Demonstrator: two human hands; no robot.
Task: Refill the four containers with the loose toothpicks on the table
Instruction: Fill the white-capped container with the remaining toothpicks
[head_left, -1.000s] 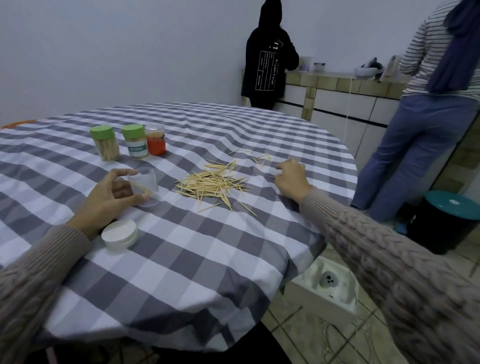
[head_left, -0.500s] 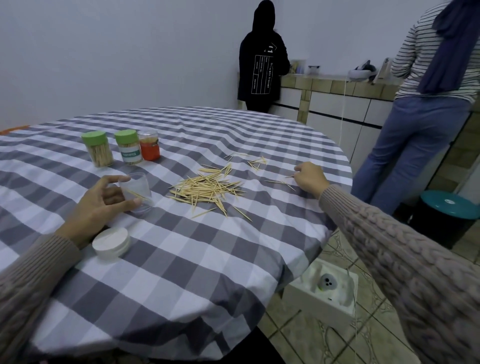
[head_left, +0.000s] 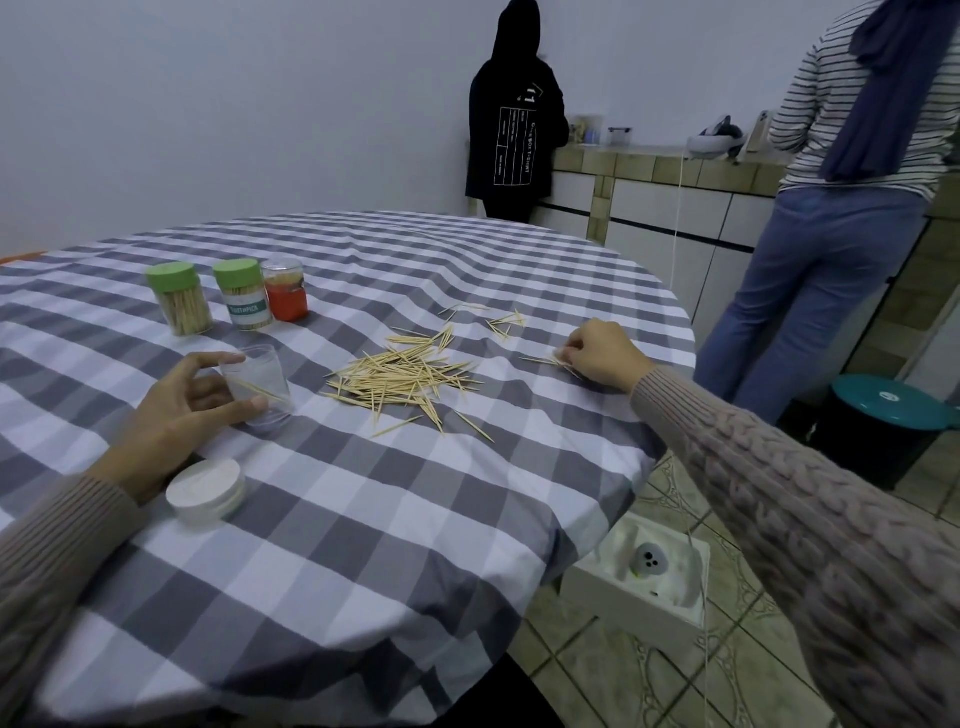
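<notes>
Hands first: left hand (head_left: 182, 410) curls round the clear open container (head_left: 255, 384), thumb and fingers on its wall, steadying it on the table (head_left: 363, 545). Right hand (head_left: 605, 356) reaches far out near the table's right edge, fingertips pinching a few stray toothpicks (head_left: 550, 361) flat on the cloth.

Table: round, under a grey-and-white checked cloth, some wrinkles.

Main toothpick pile (head_left: 402, 376): centre of table, between the two hands, criss-crossed and loose. A smaller scatter (head_left: 501, 322) lies beyond it.

Containers: two green-capped jars (head_left: 179, 299) (head_left: 243, 295) and an orange jar (head_left: 284, 291) stand close together at far left, apparently already filled and closed. The clear one holds only a stick or two. Its white lid (head_left: 205, 491) rests beside the left wrist.

Handling, as judged: sticks are very light, thin, stiff but snappable, with sharp tips. Lying flat on soft cloth they resist a single pick; better to rake them together and pinch a bundle mid-length, aligned, then drop it in end first. The clear container is light and tips easily, so the steadying grip matters.
</notes>
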